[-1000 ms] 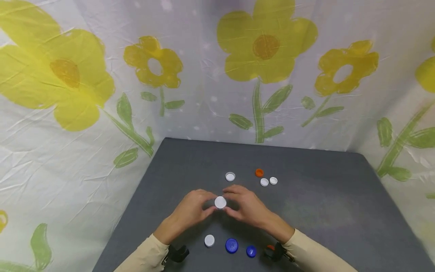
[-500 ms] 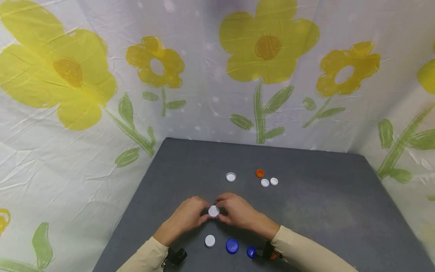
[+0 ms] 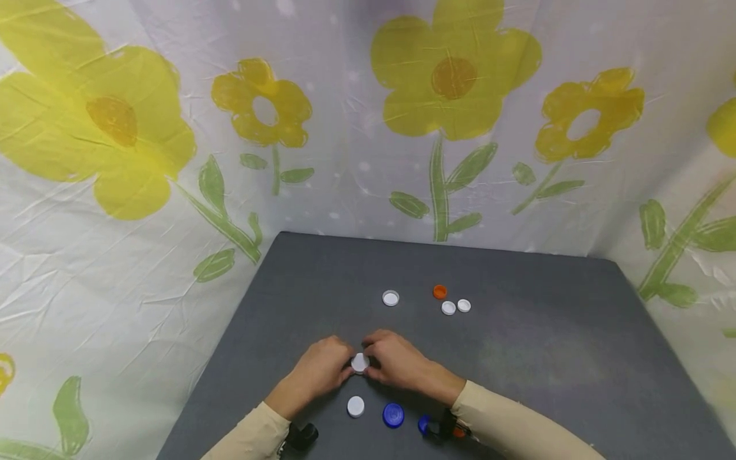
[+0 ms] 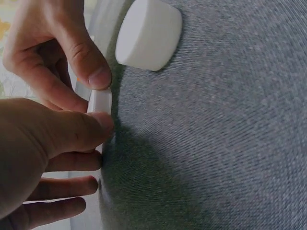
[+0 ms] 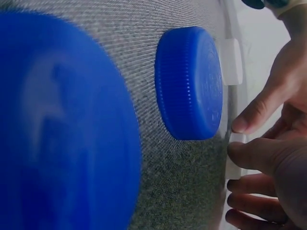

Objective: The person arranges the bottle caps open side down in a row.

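Between my two hands is a white bottle cap (image 3: 360, 363), low over the grey table, top face up. My left hand (image 3: 324, 365) pinches its left side with thumb and fingers. From the right, my right hand (image 3: 399, 361) pinches the other side. In the left wrist view the cap's white side (image 4: 100, 100) shows between both thumbs, at the cloth surface. The fingers hide much of its edge, so I cannot tell whether another piece lies under it. Closer to me lie a second white cap (image 3: 356, 407), a large blue cap (image 3: 393, 415) and a smaller blue cap (image 3: 423, 425).
Farther back on the grey table (image 3: 546, 358) lie an upturned white cap (image 3: 391, 298), an orange cap (image 3: 439, 292) and two small white caps (image 3: 448, 308). Another orange cap (image 3: 458, 432) is partly covered by the right wrist camera. A flowered curtain (image 3: 345, 128) surrounds the table.
Both hands have come down and towards me with the white bottle cap, slightly to the left. The fingers have closed in tighter around it. The other caps have stayed in place.
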`<action>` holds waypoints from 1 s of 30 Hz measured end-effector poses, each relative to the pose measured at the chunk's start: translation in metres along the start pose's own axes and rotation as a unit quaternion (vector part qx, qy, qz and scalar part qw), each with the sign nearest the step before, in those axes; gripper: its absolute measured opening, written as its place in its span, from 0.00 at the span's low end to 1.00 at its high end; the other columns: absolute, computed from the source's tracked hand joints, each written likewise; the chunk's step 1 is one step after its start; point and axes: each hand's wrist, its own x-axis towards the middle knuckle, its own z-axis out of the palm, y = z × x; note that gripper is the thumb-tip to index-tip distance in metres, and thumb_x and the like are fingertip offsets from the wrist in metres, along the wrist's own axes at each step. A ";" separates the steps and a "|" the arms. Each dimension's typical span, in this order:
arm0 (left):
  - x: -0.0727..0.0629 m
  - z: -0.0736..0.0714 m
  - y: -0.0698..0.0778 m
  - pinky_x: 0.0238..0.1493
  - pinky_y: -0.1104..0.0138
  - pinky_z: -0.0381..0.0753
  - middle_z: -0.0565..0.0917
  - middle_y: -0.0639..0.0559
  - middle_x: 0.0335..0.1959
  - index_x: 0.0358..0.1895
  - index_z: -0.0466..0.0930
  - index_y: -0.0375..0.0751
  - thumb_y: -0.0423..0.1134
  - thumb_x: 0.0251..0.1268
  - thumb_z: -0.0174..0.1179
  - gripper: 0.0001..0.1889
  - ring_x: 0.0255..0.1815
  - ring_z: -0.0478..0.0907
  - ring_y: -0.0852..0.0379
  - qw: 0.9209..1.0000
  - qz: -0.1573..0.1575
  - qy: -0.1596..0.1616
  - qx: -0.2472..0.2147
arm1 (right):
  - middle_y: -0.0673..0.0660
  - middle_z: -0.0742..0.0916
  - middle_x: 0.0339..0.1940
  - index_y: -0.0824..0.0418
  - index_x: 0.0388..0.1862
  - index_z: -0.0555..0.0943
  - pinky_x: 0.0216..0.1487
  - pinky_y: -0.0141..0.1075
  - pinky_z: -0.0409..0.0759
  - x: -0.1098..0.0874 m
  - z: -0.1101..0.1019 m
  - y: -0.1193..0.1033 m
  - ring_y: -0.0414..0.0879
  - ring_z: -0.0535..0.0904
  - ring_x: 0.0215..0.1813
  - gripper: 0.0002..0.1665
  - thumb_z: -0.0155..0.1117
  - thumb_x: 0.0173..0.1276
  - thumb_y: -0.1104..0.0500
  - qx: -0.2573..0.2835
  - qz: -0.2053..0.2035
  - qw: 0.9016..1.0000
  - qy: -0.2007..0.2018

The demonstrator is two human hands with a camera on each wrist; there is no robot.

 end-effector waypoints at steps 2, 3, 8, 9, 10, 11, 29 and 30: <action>0.000 0.001 0.001 0.34 0.55 0.84 0.87 0.54 0.26 0.29 0.85 0.48 0.41 0.55 0.84 0.13 0.32 0.85 0.50 1.000 0.012 0.012 0.023 | 0.56 0.92 0.52 0.57 0.37 0.93 0.63 0.41 0.85 0.000 0.001 0.001 0.49 0.88 0.56 0.09 0.84 0.63 0.56 -0.007 0.001 1.000 -0.001; 0.000 0.001 0.002 0.34 0.56 0.83 0.86 0.54 0.26 0.28 0.85 0.48 0.42 0.54 0.84 0.13 0.31 0.84 0.51 0.999 0.016 0.017 0.034 | 0.56 0.92 0.52 0.57 0.37 0.93 0.63 0.41 0.84 0.000 0.002 0.001 0.49 0.88 0.56 0.09 0.84 0.62 0.55 -0.011 0.002 1.000 -0.001; 0.002 0.003 0.004 0.34 0.57 0.83 0.85 0.54 0.25 0.27 0.84 0.47 0.42 0.52 0.84 0.14 0.30 0.82 0.51 0.997 0.024 0.032 0.065 | 0.56 0.92 0.52 0.57 0.37 0.93 0.64 0.42 0.84 0.000 0.004 0.002 0.49 0.88 0.56 0.10 0.85 0.61 0.55 -0.019 0.005 1.000 0.002; 0.002 0.003 0.004 0.33 0.57 0.83 0.85 0.54 0.25 0.27 0.84 0.47 0.42 0.52 0.85 0.14 0.30 0.82 0.51 0.997 0.023 0.032 0.066 | 0.57 0.92 0.53 0.57 0.37 0.93 0.64 0.42 0.84 0.000 0.004 0.002 0.50 0.88 0.57 0.10 0.85 0.61 0.55 -0.017 0.006 1.000 0.001; 0.002 0.003 0.004 0.33 0.57 0.82 0.85 0.53 0.25 0.27 0.84 0.47 0.41 0.52 0.85 0.14 0.30 0.82 0.51 0.997 0.023 0.032 0.064 | 0.57 0.92 0.53 0.57 0.38 0.93 0.64 0.42 0.84 -0.001 0.004 0.002 0.50 0.88 0.57 0.10 0.85 0.62 0.55 -0.013 0.008 1.000 0.000; 0.002 0.002 0.004 0.33 0.56 0.83 0.85 0.53 0.25 0.27 0.84 0.47 0.41 0.51 0.85 0.14 0.29 0.82 0.50 0.997 0.021 0.031 0.062 | 0.58 0.92 0.54 0.58 0.39 0.93 0.65 0.43 0.84 -0.001 0.003 0.002 0.51 0.88 0.58 0.11 0.85 0.62 0.55 -0.008 0.009 1.000 -0.002; 0.045 -0.021 -0.014 0.33 0.49 0.87 0.86 0.49 0.28 0.31 0.83 0.44 0.42 0.58 0.81 0.14 0.33 0.88 0.44 0.999 -0.037 0.014 0.014 | 0.65 0.91 0.60 0.68 0.58 0.89 0.66 0.54 0.85 -0.004 -0.045 0.049 0.61 0.88 0.64 0.24 0.81 0.67 0.57 0.023 0.113 0.993 0.027; 0.049 -0.023 -0.014 0.34 0.49 0.87 0.87 0.49 0.30 0.32 0.84 0.44 0.43 0.58 0.81 0.13 0.34 0.88 0.43 0.999 -0.039 0.018 0.015 | 0.65 0.91 0.60 0.68 0.58 0.89 0.66 0.54 0.85 -0.003 -0.047 0.052 0.61 0.88 0.64 0.25 0.81 0.67 0.57 0.020 0.117 0.992 0.032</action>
